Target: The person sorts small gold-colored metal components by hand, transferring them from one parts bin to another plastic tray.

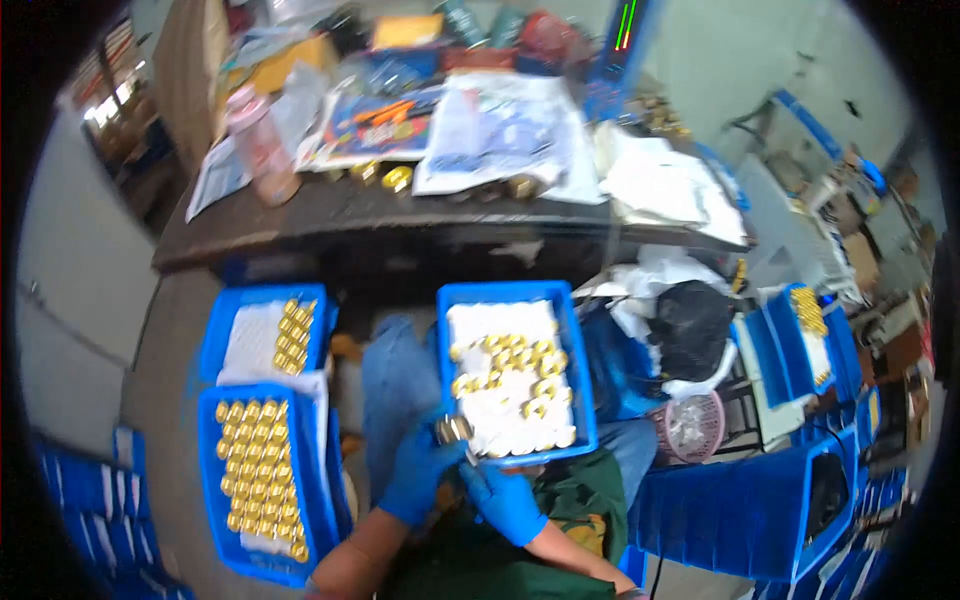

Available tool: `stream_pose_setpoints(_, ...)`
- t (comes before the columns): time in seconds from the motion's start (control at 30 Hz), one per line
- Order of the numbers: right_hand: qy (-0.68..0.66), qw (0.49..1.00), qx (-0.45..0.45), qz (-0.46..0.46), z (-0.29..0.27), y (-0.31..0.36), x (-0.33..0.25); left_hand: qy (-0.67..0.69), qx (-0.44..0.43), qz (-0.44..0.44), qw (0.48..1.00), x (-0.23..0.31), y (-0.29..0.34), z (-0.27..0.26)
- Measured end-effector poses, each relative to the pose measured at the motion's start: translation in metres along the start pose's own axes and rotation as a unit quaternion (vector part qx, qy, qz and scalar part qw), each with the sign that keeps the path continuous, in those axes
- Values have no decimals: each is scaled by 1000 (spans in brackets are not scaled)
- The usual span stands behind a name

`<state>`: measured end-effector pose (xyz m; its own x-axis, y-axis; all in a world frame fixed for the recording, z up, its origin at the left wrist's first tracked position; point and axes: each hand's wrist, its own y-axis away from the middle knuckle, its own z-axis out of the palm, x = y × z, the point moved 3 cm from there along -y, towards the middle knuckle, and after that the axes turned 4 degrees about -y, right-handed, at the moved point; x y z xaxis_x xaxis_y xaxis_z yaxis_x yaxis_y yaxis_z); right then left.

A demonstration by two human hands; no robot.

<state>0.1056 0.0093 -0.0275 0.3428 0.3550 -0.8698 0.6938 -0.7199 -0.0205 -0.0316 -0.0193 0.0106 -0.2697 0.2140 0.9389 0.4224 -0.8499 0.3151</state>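
In blue gloves, my two hands meet over my lap at the near edge of a blue tray (pixel 583 400). My left hand (pixel 415 472) is closed on a round brass-coloured metal piece (pixel 453 430), dark on its facing side. Close beside it, my right hand (pixel 505 503) has its fingers pinched together near a thin, pale thing (pixel 471 458) that is too small to name. White lining (pixel 500 318) covers the tray's bottom, with several gold round pieces (pixel 520 352) scattered on it.
To the left, a blue crate (pixel 212 500) holds rows of gold pieces; another blue tray (pixel 212 335) stands beyond it. A dark workbench (pixel 400 228) carries papers (pixel 500 130) and a pink bottle (pixel 262 148). A pink basket (pixel 693 428) and a blue bin (pixel 720 510) stand at right.
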Motion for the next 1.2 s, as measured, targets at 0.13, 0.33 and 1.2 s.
stream_pose_setpoints(0.13, -68, 991, -94, 70, 1, 6, -2, -86, 121, 64, 987, 42, 18, -71)
stream_pose_setpoints(0.33, -178, 964, -71, 184, -7, -14, -3, -477, 197, -17, 856, 71, 106, -197)
stream_pose_setpoints(1.2, -244, 928, -61, 274, -25, 8, -2, -456, -80, 331, 822, 7, -70, 15)
